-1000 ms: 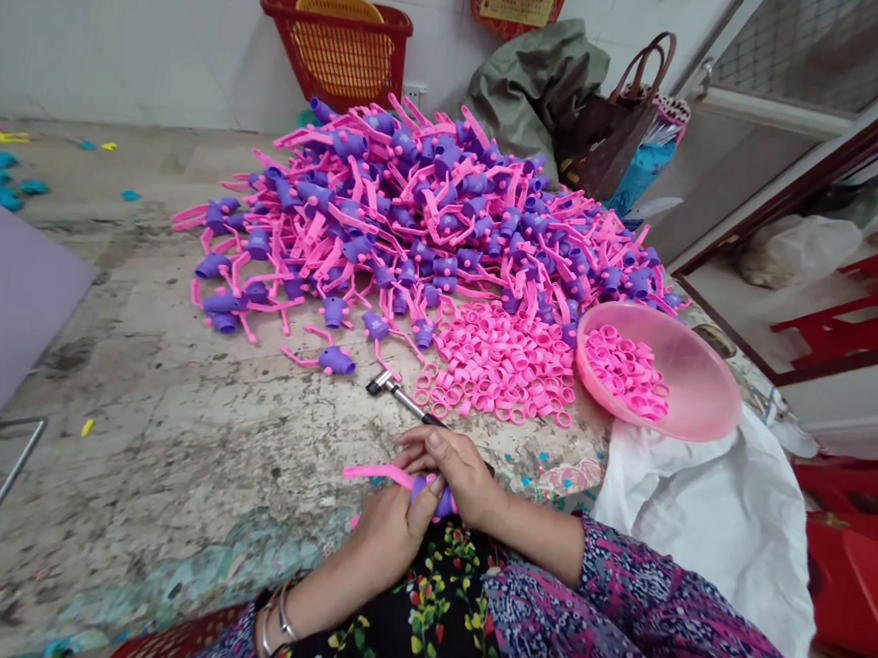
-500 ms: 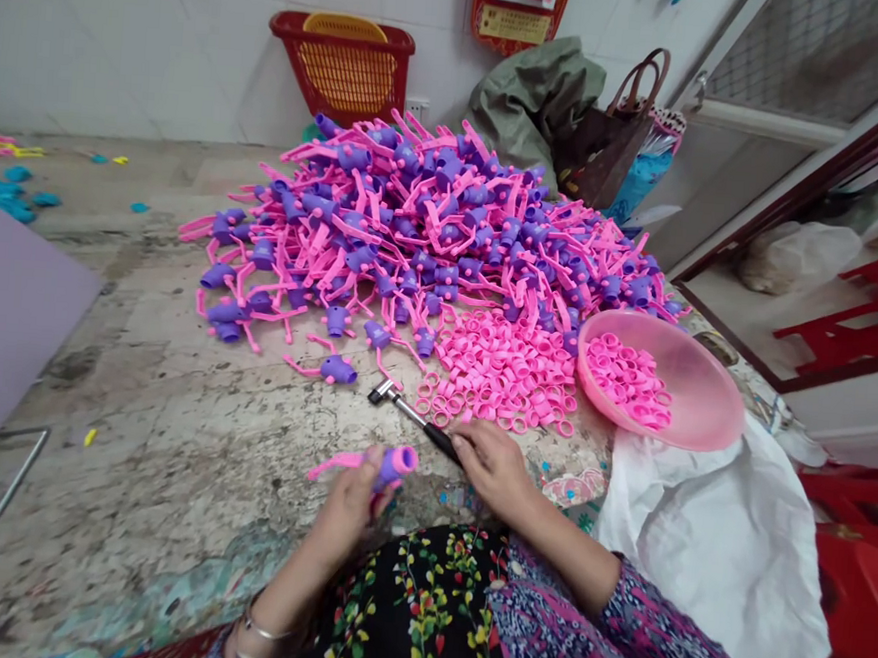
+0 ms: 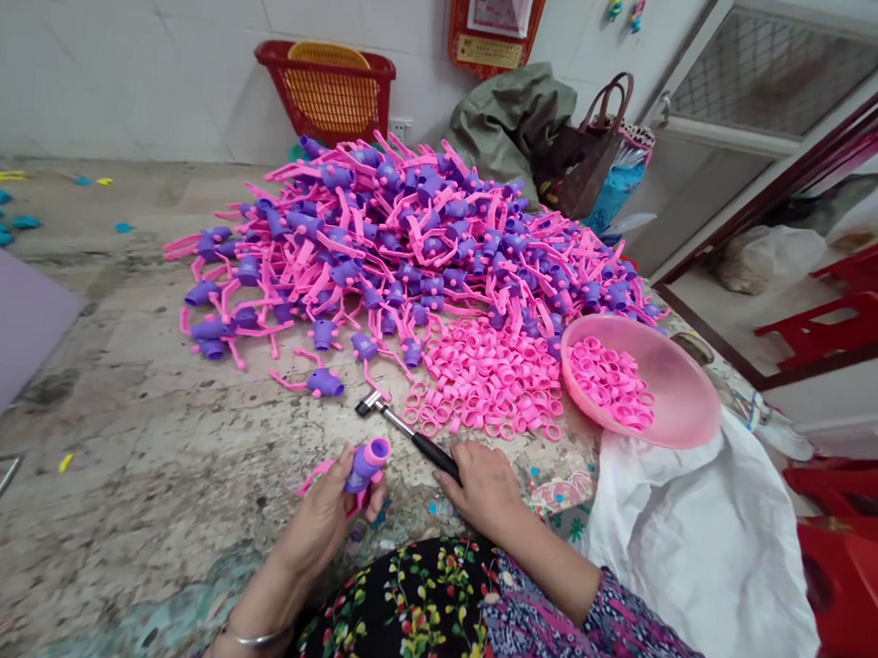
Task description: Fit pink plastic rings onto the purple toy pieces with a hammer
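Note:
My left hand [image 3: 321, 516] is closed around a purple plastic tube piece with pink arms [image 3: 361, 470]; a pink ring sits on its open end, which faces up and to the right. To its right, my right hand [image 3: 489, 490] has its fingers around the black grip end of a small hammer [image 3: 430, 454]. The hammer lies slanted on the worktop, its metal head pointing up and left. Just beyond it is a heap of loose pink rings [image 3: 491, 383]. A large pile of purple-and-pink plastic pieces [image 3: 415, 237] spreads behind.
A pink bowl [image 3: 686, 396] with more rings stands tilted at the right, beside white sacking [image 3: 701, 548]. At the back are a red basket [image 3: 267, 53], a green-grey cloth [image 3: 499, 118] and a brown bag [image 3: 582, 169]. A lilac panel [image 3: 6, 339] stands at the left.
My left hand has turned the purple piece more upright, its ringed end now facing up. My right hand stays at the hammer's grip. The whole view has shifted slightly.

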`<state>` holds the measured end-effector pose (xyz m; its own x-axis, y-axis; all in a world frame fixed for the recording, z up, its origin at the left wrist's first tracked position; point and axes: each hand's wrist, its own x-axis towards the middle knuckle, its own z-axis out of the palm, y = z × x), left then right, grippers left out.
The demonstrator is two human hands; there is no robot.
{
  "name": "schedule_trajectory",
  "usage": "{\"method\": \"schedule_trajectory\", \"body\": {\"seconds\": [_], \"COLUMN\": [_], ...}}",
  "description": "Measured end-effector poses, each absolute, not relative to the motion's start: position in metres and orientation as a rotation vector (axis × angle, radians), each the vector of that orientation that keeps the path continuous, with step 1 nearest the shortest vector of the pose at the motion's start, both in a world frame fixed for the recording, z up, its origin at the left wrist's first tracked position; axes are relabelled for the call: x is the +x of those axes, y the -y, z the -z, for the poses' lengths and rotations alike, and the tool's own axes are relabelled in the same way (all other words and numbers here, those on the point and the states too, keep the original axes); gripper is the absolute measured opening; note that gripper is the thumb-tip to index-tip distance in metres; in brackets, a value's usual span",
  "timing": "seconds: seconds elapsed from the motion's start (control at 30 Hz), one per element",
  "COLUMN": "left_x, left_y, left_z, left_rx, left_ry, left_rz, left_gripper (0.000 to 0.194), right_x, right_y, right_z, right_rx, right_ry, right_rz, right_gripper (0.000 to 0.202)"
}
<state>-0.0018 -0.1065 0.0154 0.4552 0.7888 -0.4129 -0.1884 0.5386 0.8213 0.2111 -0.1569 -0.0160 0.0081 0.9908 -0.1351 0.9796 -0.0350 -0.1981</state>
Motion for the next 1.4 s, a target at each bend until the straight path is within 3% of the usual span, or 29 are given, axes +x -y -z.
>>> {"method": "schedule_trajectory", "body": {"seconds": [0.23, 0.43, 0.6, 1.4], "left_x": [-0.01, -0.01, -0.005, -0.003], "left_y": [0.106, 0.097, 0.1, 0.103], "left_z": [-0.027, -0.029, -0.031, -0.021], "left_rx": [0.764, 0.719, 0.812, 0.963], "left_ry": [-0.828, -0.826, -0.933, -1.21], "left_rz": [-0.735, -0.834, -0.999, -1.03], "left_gripper": [0.052, 0.057, 0.066, 0.065], "right_x": [0.206, 0.219, 0.222, 0.216], "right_y": [0.146, 0.157, 0.165, 0.162], "right_z": [0.001, 0.004, 0.014, 0.011], "right_rx": [-2.258, -2.273, -2.24, -2.314], "right_ry": [2.123, 2.105, 1.954, 1.963], "right_rz": [-0.487, -0.671, -0.831, -0.843], "right_gripper": [0.024, 0.042, 0.044, 0.049]}}
